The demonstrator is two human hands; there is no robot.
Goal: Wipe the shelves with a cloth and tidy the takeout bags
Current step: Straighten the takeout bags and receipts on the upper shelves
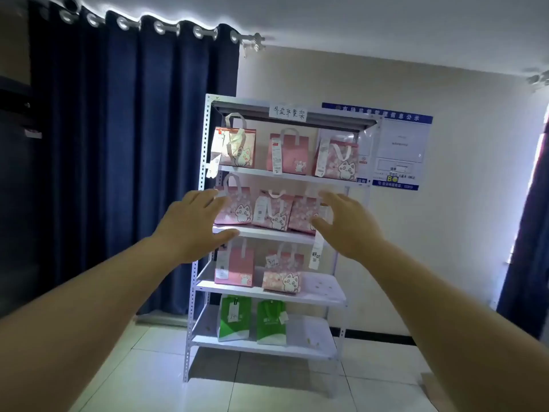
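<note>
"Any writing?"
"A handwritten sign [287, 113] atop the rack [203, 150] reads 外卖取餐架. The poster [401, 144] has a blue header ending in 信息公示; the rest is blurred."
"The hands?"
"The left hand [193, 224] and right hand [344, 224] are spread wide, holding nothing, before the second shelf's pink bags [237, 208]. I cannot tell whether they touch. Green bags [234, 318] stand at the bottom."
</note>
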